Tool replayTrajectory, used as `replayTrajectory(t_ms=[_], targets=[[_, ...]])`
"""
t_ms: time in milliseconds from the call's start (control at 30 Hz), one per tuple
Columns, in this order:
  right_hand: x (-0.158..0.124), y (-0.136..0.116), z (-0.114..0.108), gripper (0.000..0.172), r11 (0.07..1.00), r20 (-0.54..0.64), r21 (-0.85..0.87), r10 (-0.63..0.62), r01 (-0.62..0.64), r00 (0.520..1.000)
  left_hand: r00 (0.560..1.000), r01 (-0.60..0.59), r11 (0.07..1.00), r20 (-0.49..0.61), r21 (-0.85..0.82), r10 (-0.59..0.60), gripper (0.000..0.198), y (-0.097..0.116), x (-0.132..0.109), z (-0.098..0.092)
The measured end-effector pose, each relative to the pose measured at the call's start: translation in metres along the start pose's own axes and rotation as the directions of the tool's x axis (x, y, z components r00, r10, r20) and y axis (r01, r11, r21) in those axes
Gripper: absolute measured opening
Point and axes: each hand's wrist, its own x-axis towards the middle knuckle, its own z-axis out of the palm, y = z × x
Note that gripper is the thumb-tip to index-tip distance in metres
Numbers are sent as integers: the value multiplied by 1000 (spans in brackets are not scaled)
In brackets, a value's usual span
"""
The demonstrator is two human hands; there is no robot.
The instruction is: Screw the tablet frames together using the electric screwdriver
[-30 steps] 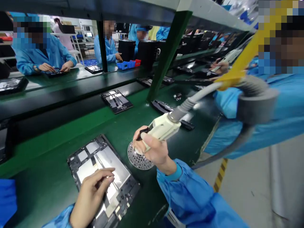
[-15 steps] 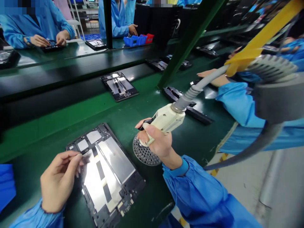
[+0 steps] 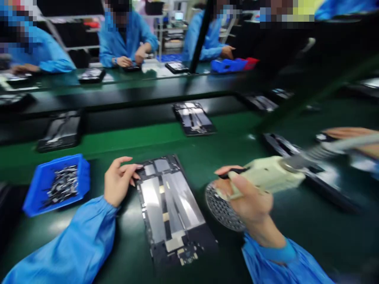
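I read the tablet frame point(image 3: 170, 205) as glossy metal — the bin point(image 3: 56, 185) smooth blue plastic, the tool handle point(image 3: 263, 175) matt cream plastic.

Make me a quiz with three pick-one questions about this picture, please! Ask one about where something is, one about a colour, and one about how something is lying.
1. Where is the blue bin?
A) Left of the opened tablet
B) On top of the tablet
C) Under the bench

2. What colour is the hose-fed hand tool in the right hand?
A) Red
B) Cream
C) Black

3. How does the tablet lie on the green bench?
A) Standing up
B) Upside down in the bin
C) Flat

Answers:
1: A, the bin sits left of the tablet in view.
2: B, its pale cream body shows beside the fingers.
3: C, it lies flat with its open inside facing up.
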Motion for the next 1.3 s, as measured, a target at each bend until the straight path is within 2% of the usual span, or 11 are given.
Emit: replayTrajectory(t_ms=[100, 233, 300, 400, 533, 600, 733, 833, 900, 1100, 1300], targets=[[1, -10, -3, 36, 1000, -1, 17, -14, 14, 1000, 1000, 4, 1000, 28, 8, -4, 44, -11, 9, -7], [-3, -31, 3, 35, 997, -1, 35, -65, 65, 998, 985, -171, 954, 37, 247, 167, 21, -25, 20, -16], [-6, -35, 12, 33, 996, 29, 41, -81, 80, 996, 958, -284, 863, 84, 417, 274, 13, -31, 24, -19], [-11, -33, 31, 33, 996, 67, 63, -70, 65, 995, 885, -462, 675, 250, 575, 393, 14, -39, 27, -24], [-12, -28, 51, 34, 995, 121, 66, -80, 72, 989, 774, -623, 468, 408, 626, 484, 19, -52, 26, -29], [-11, -29, 61, 34, 994, 174, 67, -95, 85, 980, 761, -638, 437, 430, 634, 486, 20, -55, 24, -28], [-2, -30, 91, 37, 988, 295, 83, -148, 129, 944, 846, -532, 567, 364, 628, 390, 19, -48, 23, -24], [8, -21, 124, 40, 988, 352, 114, -140, 106, 926, 939, -338, 753, 254, 565, 232, 13, -37, 26, -20], [15, -10, 147, 39, 987, 352, 143, -121, 75, 928, 972, -199, 843, 210, 499, 105, 10, -31, 29, -18], [29, 27, 200, 35, 988, 319, 154, -69, 20, 945, 973, -55, 902, 226, 429, -48, 15, -29, 37, -15], [33, 41, 206, 36, 989, 315, 146, -16, -32, 949, 972, 3, 924, 217, 382, -92, 16, -30, 37, -13]])
